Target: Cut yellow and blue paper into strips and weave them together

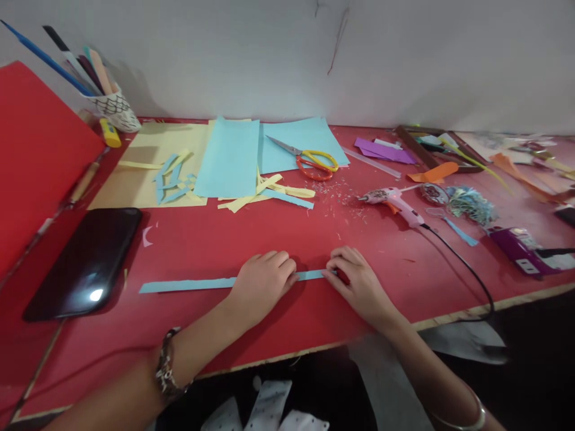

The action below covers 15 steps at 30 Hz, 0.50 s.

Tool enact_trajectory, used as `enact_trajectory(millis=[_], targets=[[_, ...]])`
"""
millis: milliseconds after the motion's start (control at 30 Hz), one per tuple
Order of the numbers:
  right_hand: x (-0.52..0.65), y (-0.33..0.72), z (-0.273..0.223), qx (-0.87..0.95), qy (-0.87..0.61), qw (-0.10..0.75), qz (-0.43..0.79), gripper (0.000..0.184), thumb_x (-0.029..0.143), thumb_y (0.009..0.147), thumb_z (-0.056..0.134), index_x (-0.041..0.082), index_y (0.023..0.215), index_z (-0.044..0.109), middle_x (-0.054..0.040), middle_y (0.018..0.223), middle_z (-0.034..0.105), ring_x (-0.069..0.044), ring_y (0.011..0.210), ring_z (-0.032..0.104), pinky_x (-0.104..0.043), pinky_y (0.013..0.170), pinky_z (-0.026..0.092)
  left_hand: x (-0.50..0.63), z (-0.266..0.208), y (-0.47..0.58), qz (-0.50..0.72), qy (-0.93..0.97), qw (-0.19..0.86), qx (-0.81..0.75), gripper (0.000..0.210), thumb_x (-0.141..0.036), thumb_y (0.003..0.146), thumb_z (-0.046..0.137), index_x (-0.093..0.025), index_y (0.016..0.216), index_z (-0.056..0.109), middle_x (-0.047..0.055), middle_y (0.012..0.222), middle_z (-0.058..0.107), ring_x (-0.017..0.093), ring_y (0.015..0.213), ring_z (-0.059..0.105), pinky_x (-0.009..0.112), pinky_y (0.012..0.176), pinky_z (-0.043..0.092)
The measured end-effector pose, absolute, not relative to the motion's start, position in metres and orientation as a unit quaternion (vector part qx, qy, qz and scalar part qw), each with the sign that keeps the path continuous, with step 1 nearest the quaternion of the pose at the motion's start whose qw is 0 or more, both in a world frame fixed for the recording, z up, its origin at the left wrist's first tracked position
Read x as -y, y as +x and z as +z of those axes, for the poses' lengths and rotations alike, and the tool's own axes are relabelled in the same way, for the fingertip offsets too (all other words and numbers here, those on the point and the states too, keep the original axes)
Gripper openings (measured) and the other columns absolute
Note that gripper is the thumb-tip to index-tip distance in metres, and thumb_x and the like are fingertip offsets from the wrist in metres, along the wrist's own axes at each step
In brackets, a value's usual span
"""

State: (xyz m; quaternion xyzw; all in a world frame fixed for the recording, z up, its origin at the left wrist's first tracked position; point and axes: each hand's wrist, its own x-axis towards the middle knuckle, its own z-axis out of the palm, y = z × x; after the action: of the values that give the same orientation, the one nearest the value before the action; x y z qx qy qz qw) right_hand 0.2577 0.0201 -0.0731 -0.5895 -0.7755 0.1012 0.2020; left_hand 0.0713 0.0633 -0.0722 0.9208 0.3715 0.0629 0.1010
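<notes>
A long, narrow light-blue paper strip (188,285) lies across the red tabletop in front of me. My left hand (266,281) rests over its middle, with curled fingers pressing and pinching it near the thumb. At the strip's right end, my right hand (357,281) pinches the paper between thumb and fingers. A small dark-red spot shows beneath those fingers; its kind is unclear. Between both hands a short flat stretch of the strip is visible. Part of the strip is hidden under my left hand.
Scissors (309,161) lie on blue paper sheets (229,155), beside cut strips (287,193). Right of them are a pink hot glue gun (395,203) with a black cord and a purple device (516,251). A black phone (90,263) and a pen cup (117,108) stand left.
</notes>
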Motion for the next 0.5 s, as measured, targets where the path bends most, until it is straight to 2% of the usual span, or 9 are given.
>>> enact_trajectory(millis=[233,500], targets=[[-0.02,0.256,-0.077,0.769,-0.597,0.211,0.089,0.017,0.02,0.081,0.044,0.017,0.064,0.046,-0.0038,0.073,0.049,-0.015,0.066,0.046,-0.028,0.063,0.039,-0.065,-0.078,0.057,0.084,0.918,0.087,-0.379,0.018,-0.026,0.083,0.044,-0.017,0.07,0.052,-0.001,0.065,0.053,0.013,0.059,0.05,0.025,0.052,0.031],[-0.02,0.254,-0.076,0.755,-0.614,0.214,0.083,0.017,0.022,0.08,0.042,0.018,0.063,0.044,-0.0034,0.072,0.048,-0.015,0.067,0.046,-0.029,0.065,0.039,-0.065,-0.079,0.013,0.066,0.907,0.062,-0.412,0.026,-0.028,0.085,0.037,-0.018,0.065,0.05,-0.002,0.059,0.048,0.012,0.054,0.047,0.023,0.049,0.029]])
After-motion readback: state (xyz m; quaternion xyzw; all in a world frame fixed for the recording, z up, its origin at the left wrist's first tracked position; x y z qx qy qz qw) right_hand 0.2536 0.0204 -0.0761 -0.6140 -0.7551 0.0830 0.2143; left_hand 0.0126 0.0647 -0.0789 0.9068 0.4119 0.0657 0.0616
